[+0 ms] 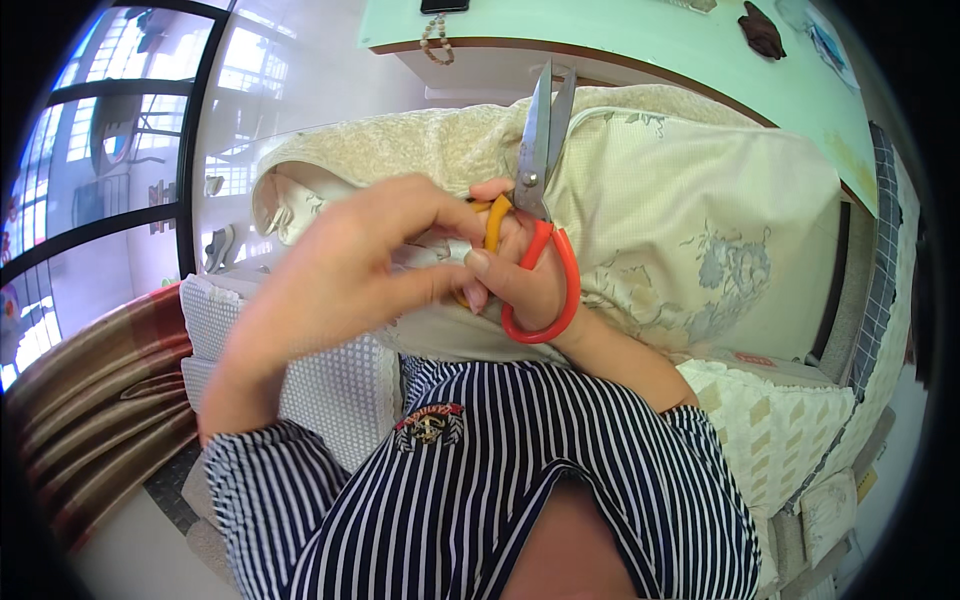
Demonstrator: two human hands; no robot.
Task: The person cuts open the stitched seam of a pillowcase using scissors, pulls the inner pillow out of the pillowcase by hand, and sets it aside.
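Observation:
My right hand [529,274] holds a pair of scissors [534,176] with one red and one orange-yellow handle. The blades point away from me, slightly apart; the red loop goes around the base of my thumb. My left hand [352,262], blurred, meets the right fingertips, its thumb and index finger around a bit of white material [454,251]; whether it grips this cannot be told. Under both hands a large cream fabric piece [675,195] with grey flower print and a plush side lies across my lap, its left end folded open.
Beyond the fabric stands a pale green tabletop [600,34] with a phone [444,6], a bead string [435,41] and a dark brown cloth [761,31]. Sofa covers [772,435] lie to both sides. A striped curtain [112,405] and a black-framed glass door [112,217] are at the left.

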